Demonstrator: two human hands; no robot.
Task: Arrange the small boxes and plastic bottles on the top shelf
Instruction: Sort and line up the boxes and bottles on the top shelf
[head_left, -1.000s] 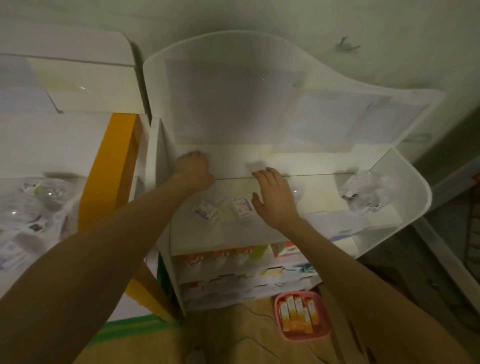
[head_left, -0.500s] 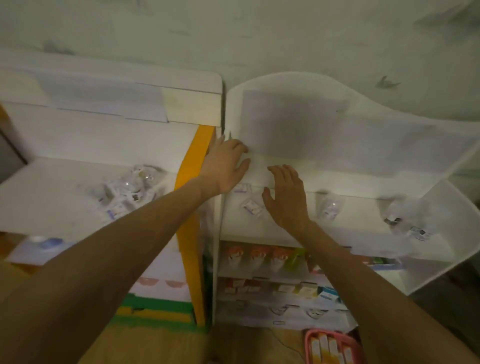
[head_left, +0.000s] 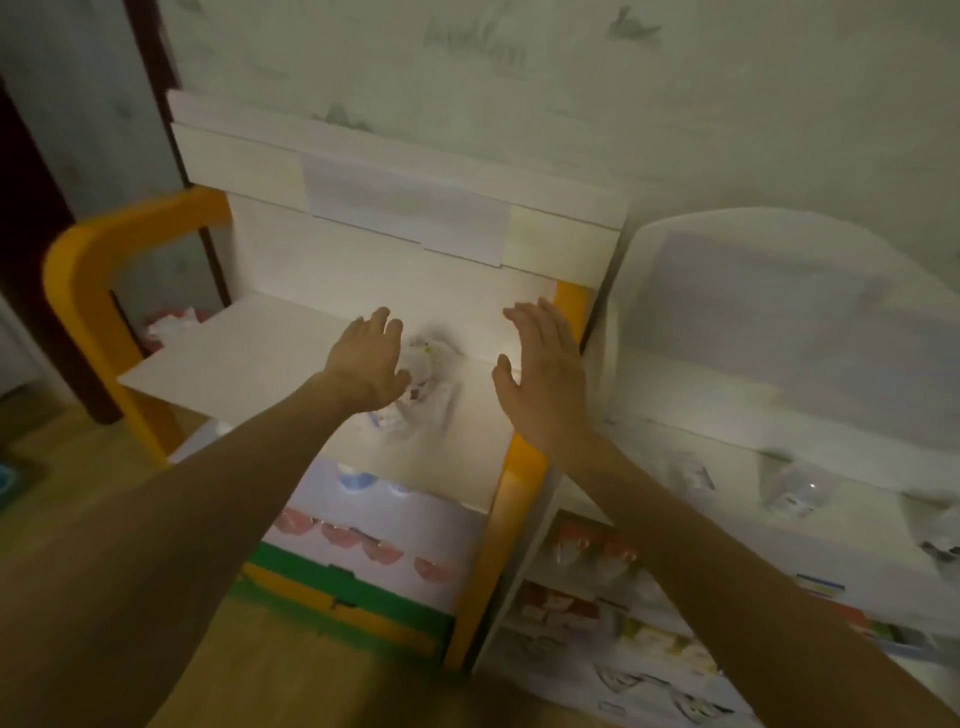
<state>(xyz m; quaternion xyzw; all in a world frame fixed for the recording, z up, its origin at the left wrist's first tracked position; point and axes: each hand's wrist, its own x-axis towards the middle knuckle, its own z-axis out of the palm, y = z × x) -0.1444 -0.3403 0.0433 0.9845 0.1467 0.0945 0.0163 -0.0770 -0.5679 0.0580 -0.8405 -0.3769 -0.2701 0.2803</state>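
Note:
A blurred heap of clear plastic bottles and small boxes (head_left: 428, 371) lies on the white top shelf (head_left: 249, 358) of the orange-framed unit. My left hand (head_left: 369, 364) hovers over the heap's left side, fingers relaxed and holding nothing. Right of the heap, near the orange post (head_left: 571, 306), my right hand (head_left: 543, 374) is stretched out flat and empty. On the white unit to the right, a clear bottle (head_left: 792, 491) and a small box (head_left: 693, 475) sit on its top shelf (head_left: 727, 436).
Lower shelves of the right unit hold several small boxes (head_left: 587, 551). The orange unit has a printed front panel (head_left: 374, 525) with a green strip below. A dark door frame (head_left: 31, 218) stands at the left, wooden floor (head_left: 62, 488) beneath. The frame is motion-blurred.
The view has swung left from the white unit to the orange-framed one. Both hands have left the white unit's top shelf and now hover on either side of the heap.

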